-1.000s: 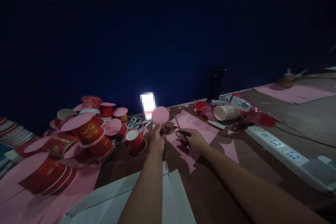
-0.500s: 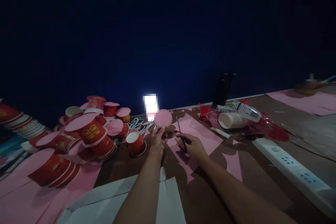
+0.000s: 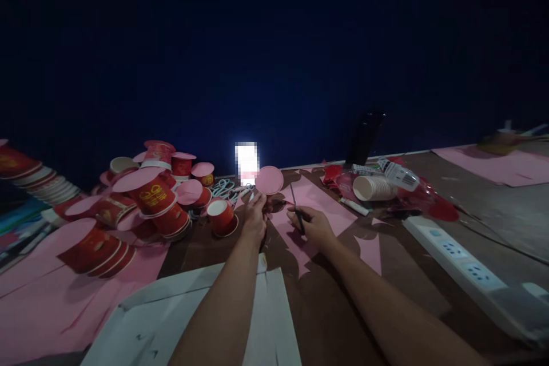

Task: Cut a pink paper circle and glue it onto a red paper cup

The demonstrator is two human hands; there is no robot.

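Observation:
My left hand (image 3: pixel 256 218) is closed, its fingers gripping the lower edge of a round pink paper disc (image 3: pixel 269 179) that faces me. A thin rim line runs around the disc. What sits behind it, and part of the fingers, is hidden. In my right hand (image 3: pixel 315 227) is a pair of dark scissors (image 3: pixel 295 199), blades pointing up and away, apart from the disc. Under this hand lies a pink paper sheet (image 3: pixel 332 206) with curved cut edges. A red paper cup (image 3: pixel 227 220) stands left of my left hand.
Several red cups topped with pink discs (image 3: pixel 148 183) crowd the left. A white box or board (image 3: pixel 171 303) lies in front. To the right are a stack of pale cups (image 3: pixel 373 189), a white marker (image 3: pixel 354 206) and a power strip (image 3: pixel 454 254). A bright pixelated screen (image 3: pixel 247 160) stands behind.
The view has tilted down slightly, and the yellow comb-like thing at the top has nearly left it. Both hands keep their grip, with the disc and scissors barely moved.

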